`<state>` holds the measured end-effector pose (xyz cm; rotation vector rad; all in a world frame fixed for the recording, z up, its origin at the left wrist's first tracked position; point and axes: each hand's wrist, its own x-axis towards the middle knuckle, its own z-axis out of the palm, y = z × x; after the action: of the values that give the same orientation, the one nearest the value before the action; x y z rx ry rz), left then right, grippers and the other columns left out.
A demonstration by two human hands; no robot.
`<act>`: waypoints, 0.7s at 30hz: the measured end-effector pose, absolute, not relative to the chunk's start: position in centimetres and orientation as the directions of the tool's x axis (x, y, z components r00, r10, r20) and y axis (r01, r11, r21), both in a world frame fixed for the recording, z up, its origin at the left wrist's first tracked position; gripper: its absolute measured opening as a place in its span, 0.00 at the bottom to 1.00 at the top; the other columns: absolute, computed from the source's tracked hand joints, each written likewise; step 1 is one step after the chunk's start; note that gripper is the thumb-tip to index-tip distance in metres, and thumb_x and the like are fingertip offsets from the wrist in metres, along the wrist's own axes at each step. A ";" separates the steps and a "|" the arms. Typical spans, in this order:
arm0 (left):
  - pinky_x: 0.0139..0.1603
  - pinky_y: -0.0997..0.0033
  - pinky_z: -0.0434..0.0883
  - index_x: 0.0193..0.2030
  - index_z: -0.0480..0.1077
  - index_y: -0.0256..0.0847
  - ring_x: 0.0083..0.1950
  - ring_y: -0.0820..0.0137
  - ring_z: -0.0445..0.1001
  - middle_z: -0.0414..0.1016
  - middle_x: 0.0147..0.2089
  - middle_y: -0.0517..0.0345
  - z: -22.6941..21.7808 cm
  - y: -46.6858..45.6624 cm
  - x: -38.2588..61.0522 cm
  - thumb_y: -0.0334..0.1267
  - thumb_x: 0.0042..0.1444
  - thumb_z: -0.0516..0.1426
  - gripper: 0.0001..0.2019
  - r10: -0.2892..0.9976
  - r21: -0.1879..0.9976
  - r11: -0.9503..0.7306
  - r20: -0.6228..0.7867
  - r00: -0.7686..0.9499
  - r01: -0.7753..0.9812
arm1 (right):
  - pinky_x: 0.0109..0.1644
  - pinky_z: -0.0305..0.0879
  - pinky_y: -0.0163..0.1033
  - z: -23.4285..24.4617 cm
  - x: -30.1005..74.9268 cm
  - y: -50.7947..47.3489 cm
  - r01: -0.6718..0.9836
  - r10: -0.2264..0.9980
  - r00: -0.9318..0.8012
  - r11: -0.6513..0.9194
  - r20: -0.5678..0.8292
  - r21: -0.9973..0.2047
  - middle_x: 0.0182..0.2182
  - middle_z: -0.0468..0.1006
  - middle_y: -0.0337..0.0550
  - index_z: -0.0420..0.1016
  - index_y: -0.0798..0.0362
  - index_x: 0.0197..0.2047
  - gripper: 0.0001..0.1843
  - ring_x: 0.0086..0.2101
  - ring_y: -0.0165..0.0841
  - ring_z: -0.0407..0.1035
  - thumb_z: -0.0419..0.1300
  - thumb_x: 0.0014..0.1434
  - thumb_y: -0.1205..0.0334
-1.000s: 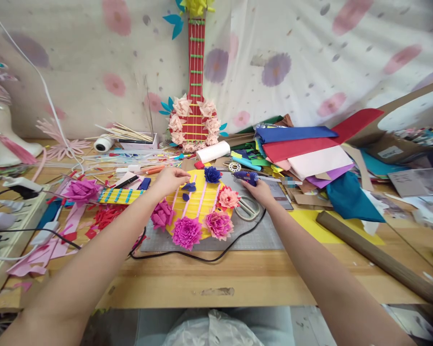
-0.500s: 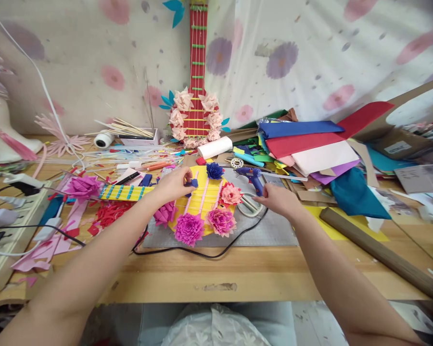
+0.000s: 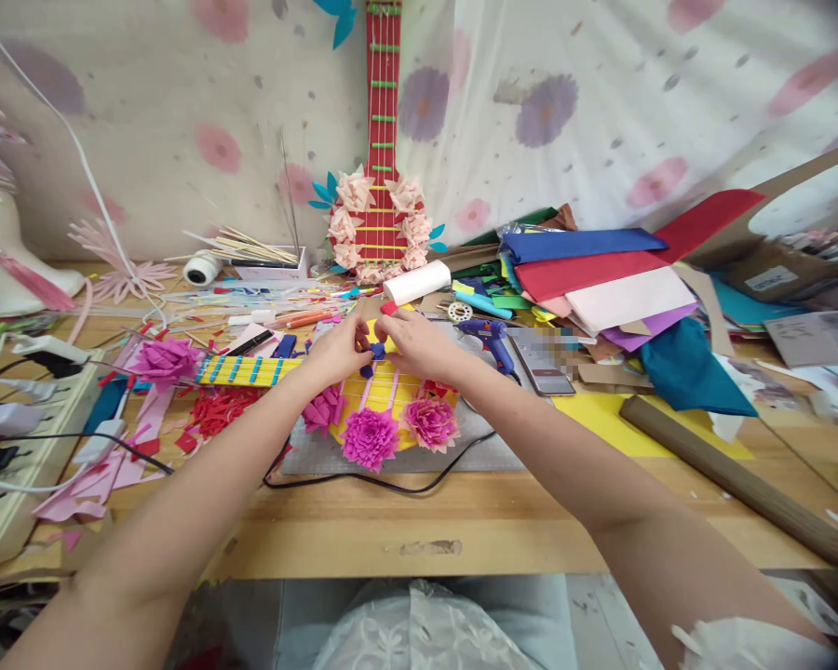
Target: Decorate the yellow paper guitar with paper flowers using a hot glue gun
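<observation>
A small piece of dark blue paper (image 3: 371,357) is pinched in the fingers of my left hand (image 3: 336,354), over the upper part of a yellow paper guitar (image 3: 353,398). My right hand (image 3: 419,346) meets it from the other side, its fingers curled at the same blue paper; the fingertips are partly hidden. Paper flowers sit on the guitar's rim, among them a magenta one (image 3: 370,439) and a pink one (image 3: 431,423). The blue flower seen earlier is covered by my right hand. To the right, the blue hot glue gun (image 3: 493,342) rests on the mat.
A phone (image 3: 543,363) lies beside the glue gun, whose black cord (image 3: 391,486) loops along the front. Folded coloured paper (image 3: 601,270) is piled at the right. A red paper guitar (image 3: 383,214) leans on the back wall. A power strip (image 3: 34,465) stands left, near red scraps (image 3: 223,416).
My right hand has let go of the glue gun, leaving it on the mat, and has moved left to my left hand. The phone is now uncovered. My left hand stays almost in place.
</observation>
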<state>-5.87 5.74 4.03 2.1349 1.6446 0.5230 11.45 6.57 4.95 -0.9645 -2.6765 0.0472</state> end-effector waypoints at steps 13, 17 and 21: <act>0.32 0.70 0.64 0.42 0.62 0.41 0.37 0.67 0.74 0.75 0.36 0.57 4.2 6.0 -5.7 0.33 0.45 0.57 0.16 0.971 0.553 -0.213 0.031 0.236 0.806 | 0.45 0.54 0.40 4.5 11.0 7.7 0.654 0.651 -0.709 0.751 0.272 -0.091 0.38 0.72 0.51 0.65 0.56 0.41 0.11 0.42 0.40 0.62 0.53 0.52 0.74; 0.32 0.70 0.64 0.41 0.62 0.40 0.37 0.67 0.73 0.75 0.36 0.57 4.2 6.0 -5.6 0.33 0.44 0.57 0.15 0.973 0.547 -0.209 0.034 0.228 0.810 | 0.43 0.54 0.40 4.5 10.7 8.1 0.650 0.656 -0.705 0.749 0.269 -0.124 0.37 0.72 0.50 0.65 0.55 0.40 0.10 0.41 0.40 0.62 0.53 0.53 0.74; 0.36 0.70 0.65 0.41 0.63 0.41 0.39 0.67 0.72 0.74 0.38 0.57 4.9 5.9 -5.7 0.33 0.44 0.57 0.15 0.977 0.547 -0.204 0.067 0.201 0.812 | 0.44 0.55 0.40 4.7 10.5 8.7 0.650 0.684 -0.673 0.729 0.282 -0.215 0.37 0.73 0.48 0.64 0.54 0.38 0.10 0.42 0.39 0.63 0.54 0.51 0.73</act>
<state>-5.74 5.86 4.90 2.0897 1.6700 0.5740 10.54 8.72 4.69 -1.0350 -2.5898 0.1368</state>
